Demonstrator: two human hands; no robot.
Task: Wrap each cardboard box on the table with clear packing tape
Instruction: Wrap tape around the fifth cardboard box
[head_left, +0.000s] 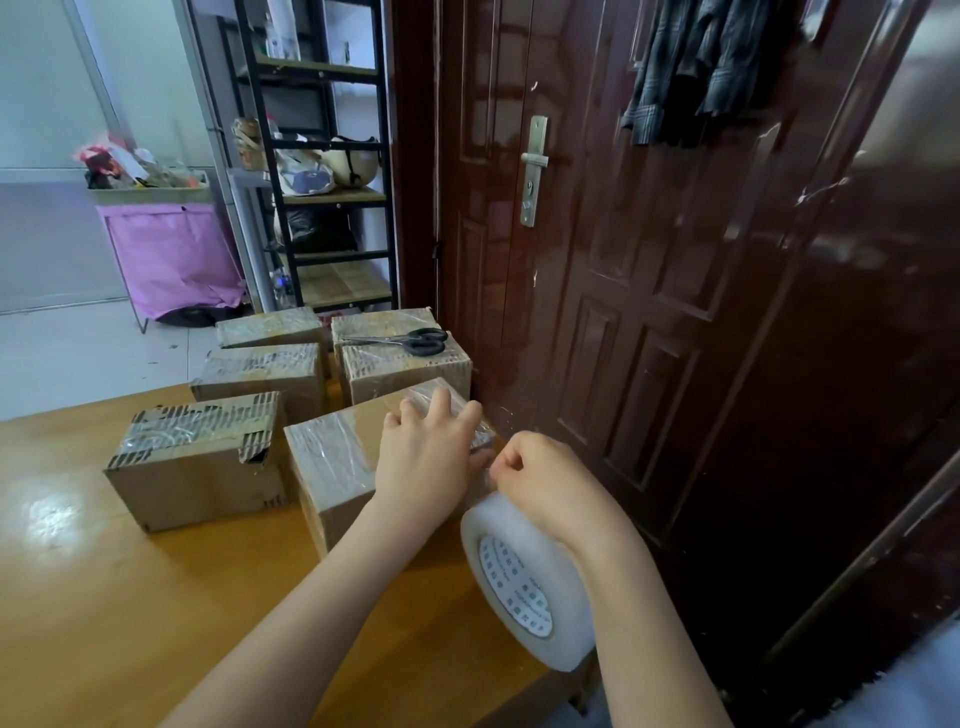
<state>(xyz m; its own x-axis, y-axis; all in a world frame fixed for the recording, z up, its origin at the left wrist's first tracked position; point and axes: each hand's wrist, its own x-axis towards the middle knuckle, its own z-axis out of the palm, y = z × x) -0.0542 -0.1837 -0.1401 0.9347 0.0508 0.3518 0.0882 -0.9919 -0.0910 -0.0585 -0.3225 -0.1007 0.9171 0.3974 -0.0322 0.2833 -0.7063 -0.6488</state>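
Several cardboard boxes stand on the wooden table (104, 597). The nearest box (332, 462) shows shiny clear tape over its top. My left hand (428, 457) lies on the right end of this box, fingers spread and pressing the tape down. Just to its right, my right hand (545, 483) is curled and pinches the tape strip at the box's right edge. A big roll of clear packing tape (524, 582) hangs around my right wrist. Another box (202, 462) with torn, taped flaps sits to the left.
Black scissors (415, 340) lie on a box (405, 364) at the back right. Two more boxes (265, 374) stand behind on the left. A dark red door (649, 260) rises close on the right. A black shelf (322, 182) and pink bin (171, 260) stand beyond.
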